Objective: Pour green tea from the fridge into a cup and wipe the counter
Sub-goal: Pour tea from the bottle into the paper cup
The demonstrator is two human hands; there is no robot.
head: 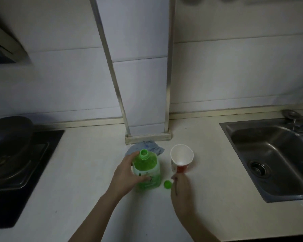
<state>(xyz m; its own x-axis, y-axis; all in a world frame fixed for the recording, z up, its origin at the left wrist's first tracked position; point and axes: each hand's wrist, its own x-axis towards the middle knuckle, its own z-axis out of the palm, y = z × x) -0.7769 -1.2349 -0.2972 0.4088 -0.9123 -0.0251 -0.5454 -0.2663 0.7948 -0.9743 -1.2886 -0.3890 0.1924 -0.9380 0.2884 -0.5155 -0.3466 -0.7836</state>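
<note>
A green tea bottle [148, 169] stands upright on the white counter [87, 198], its mouth uncapped. My left hand [128, 175] grips its body from the left. The green cap [168, 184] lies on the counter just right of the bottle. A paper cup [181, 158], white with a red base, stands right of the bottle and looks empty inside. My right hand [181, 191] sits just in front of the cup with fingers loosely curled, near the cap and holding nothing. A blue cloth [145, 147] lies crumpled behind the bottle.
A steel sink [273, 159] is set into the counter at right. A dark pan [9, 135] sits on the black stove [24, 180] at left. A tiled column with metal edges [147, 102] meets the counter behind the cloth.
</note>
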